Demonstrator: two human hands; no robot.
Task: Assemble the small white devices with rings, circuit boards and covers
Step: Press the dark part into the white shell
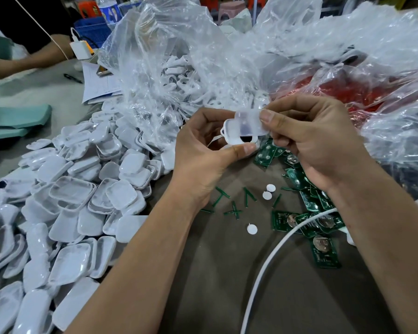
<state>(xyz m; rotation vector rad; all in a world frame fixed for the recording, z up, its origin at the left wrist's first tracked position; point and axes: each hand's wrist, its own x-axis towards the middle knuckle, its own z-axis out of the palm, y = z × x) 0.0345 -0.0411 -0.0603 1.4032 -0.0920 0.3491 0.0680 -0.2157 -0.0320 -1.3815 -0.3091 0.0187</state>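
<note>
Misalignment is the risk: your left hand (203, 150) grips the white base (237, 136) above the table while your right hand (316, 141) pinches the cover (249, 122) over it; skewed pressure could jam the cover.

Even, bright indoor light from above, wide-angle view with bent edges.

Glare streaks the crumpled clear plastic bags (227, 51) and glints off the heap of glossy white plastic covers (77, 196). Soft shadows lie under both forearms on the brown surface (227, 273). The small translucent white cover (249, 126) between the fingers is slightly motion-blurred; far corners look soft and stretched.
</note>
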